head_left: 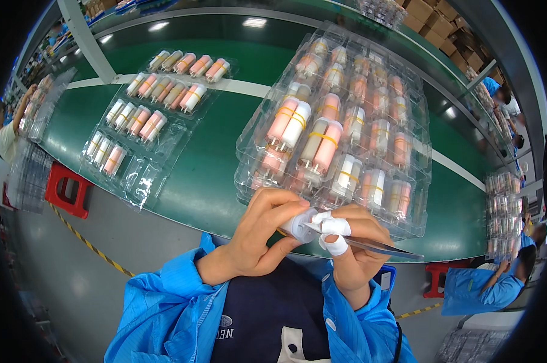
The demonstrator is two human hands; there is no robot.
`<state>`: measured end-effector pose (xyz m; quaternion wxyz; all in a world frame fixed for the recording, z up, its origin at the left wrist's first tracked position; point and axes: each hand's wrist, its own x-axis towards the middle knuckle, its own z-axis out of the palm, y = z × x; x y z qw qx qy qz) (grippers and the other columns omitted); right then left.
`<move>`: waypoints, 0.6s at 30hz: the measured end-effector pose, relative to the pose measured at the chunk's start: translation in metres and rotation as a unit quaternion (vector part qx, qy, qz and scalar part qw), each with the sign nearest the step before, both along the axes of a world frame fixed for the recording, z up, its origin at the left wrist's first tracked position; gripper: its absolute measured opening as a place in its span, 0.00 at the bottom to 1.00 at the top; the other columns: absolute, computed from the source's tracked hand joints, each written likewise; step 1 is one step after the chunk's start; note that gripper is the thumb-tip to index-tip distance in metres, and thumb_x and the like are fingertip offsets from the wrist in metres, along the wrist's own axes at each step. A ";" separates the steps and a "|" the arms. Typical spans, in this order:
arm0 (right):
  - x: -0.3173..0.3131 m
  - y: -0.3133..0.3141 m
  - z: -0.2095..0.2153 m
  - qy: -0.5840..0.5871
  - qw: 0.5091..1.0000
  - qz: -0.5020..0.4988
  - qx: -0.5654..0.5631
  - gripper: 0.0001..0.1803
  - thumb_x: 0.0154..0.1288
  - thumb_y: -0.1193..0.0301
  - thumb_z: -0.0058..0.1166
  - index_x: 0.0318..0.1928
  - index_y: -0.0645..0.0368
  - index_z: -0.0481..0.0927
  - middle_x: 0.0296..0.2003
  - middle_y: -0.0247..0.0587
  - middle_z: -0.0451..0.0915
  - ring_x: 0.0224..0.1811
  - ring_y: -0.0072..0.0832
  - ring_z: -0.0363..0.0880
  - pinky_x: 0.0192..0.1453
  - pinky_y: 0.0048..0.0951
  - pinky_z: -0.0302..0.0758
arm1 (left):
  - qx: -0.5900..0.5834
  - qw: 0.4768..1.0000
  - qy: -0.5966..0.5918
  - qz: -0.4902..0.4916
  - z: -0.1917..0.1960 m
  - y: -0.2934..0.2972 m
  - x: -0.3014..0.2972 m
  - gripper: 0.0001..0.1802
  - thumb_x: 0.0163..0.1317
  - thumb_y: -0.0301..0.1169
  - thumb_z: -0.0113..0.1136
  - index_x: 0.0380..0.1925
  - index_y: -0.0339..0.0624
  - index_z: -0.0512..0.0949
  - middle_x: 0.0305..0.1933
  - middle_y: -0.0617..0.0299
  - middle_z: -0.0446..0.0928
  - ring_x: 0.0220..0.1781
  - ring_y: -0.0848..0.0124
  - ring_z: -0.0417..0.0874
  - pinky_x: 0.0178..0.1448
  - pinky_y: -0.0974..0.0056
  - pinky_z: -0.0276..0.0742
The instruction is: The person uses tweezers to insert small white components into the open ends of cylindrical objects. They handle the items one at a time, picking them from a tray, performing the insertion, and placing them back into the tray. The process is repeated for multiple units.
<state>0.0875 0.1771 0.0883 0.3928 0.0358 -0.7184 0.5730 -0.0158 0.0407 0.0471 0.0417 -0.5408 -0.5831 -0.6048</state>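
In front of my chest, my left hand (258,233) grips a pale, translucent-looking rounded piece (299,226) between thumb and fingers, one end turned to the right. A trace of yellow band shows at its side. My right hand (361,236), white tape wrapped round several fingertips, closes on metal tweezers (385,247). Their tip touches or nearly touches the end of the piece. Just beyond my hands rises a stack of clear plastic trays (243,163). It holds pink, white and grey cylinders with metal prongs, such as a banded pink-and-white pair (288,123).
On the green table (195,175), another clear tray (143,181) at the left holds rows of similar cylinders. Red stools (68,190) stand below the table's edge. At the right, a person in blue (488,287) sits near more stacked trays (503,212). Cardboard boxes (434,27) are piled far back.
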 end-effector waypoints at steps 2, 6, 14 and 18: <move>0.000 0.000 0.000 -0.002 1.000 0.001 -0.003 0.08 0.53 0.80 0.63 0.36 0.67 0.83 0.32 0.50 0.83 0.33 0.33 0.83 0.37 0.28 0.77 | -0.003 1.000 0.000 0.001 0.001 0.000 0.000 0.29 0.51 0.25 0.64 0.55 0.34 0.70 0.50 0.47 0.72 0.47 0.53 0.73 0.52 0.56 0.68; 0.001 -0.002 0.001 -0.011 1.000 -0.003 -0.024 0.08 0.53 0.80 0.62 0.36 0.67 0.82 0.32 0.50 0.83 0.33 0.32 0.83 0.38 0.27 0.77 | -0.011 1.000 0.002 0.010 0.002 -0.001 0.001 0.29 0.50 0.25 0.64 0.55 0.34 0.71 0.49 0.47 0.72 0.47 0.54 0.73 0.51 0.56 0.68; 0.001 -0.001 0.006 -0.018 1.000 -0.006 0.001 0.08 0.54 0.80 0.62 0.36 0.67 0.82 0.32 0.50 0.83 0.33 0.32 0.82 0.37 0.27 0.77 | -0.027 0.999 0.026 0.027 0.009 -0.002 0.001 0.31 0.45 0.23 0.66 0.54 0.34 0.73 0.48 0.49 0.72 0.47 0.54 0.74 0.50 0.56 0.69; 0.002 0.001 0.003 0.009 1.000 0.002 -0.009 0.08 0.52 0.80 0.62 0.36 0.67 0.82 0.32 0.51 0.83 0.32 0.31 0.82 0.36 0.27 0.77 | -0.029 0.999 0.026 0.006 0.014 -0.003 0.001 0.31 0.46 0.23 0.66 0.54 0.34 0.72 0.49 0.48 0.72 0.47 0.54 0.74 0.51 0.56 0.69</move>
